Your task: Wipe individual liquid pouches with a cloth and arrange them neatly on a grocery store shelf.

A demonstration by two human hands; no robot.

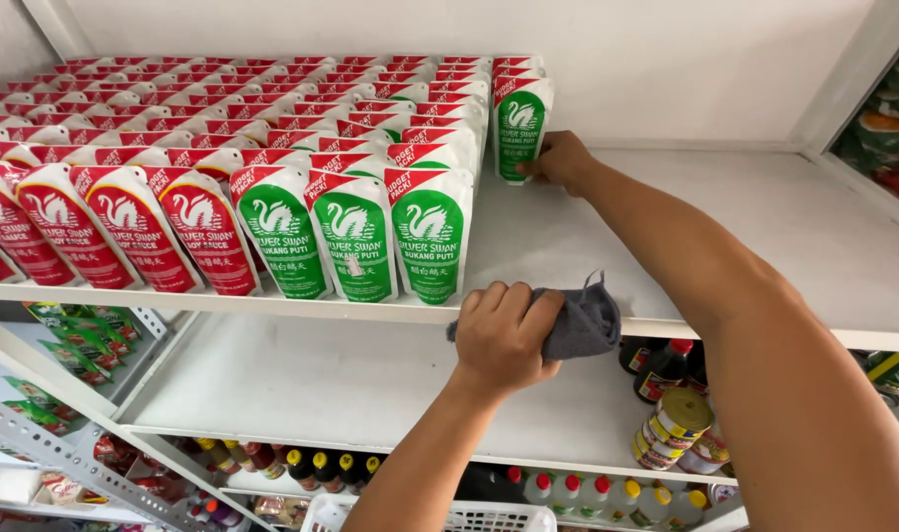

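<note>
The fingers of the left hand [504, 335] are curled shut around a crumpled grey cloth [579, 323], which bunches out to the right of the knuckles at the front edge of the white upper shelf [765, 227]. The fingers of the right hand [558, 160] are closed lightly on the lower right corner of a green-and-white stand-up pouch with a red top band [519, 120], which stands upright near the back of that shelf, at the right end of the rows. Just left of the left hand stands the front row of three matching green pouches [356, 236], the nearest one almost touching the cloth, and further left the red-labelled pouches [125, 232] carry the row on; many more rows of both colours fill the shelf behind them to the back wall. The right forearm crosses the bare stretch of shelf to the right of the pouches. Below, a second white shelf [302, 384] holds dark bottles and a yellow-lidded jar [671, 424] at its right end, and under that run small bottles with coloured caps [312, 468] and a white plastic basket [479, 514].
</note>
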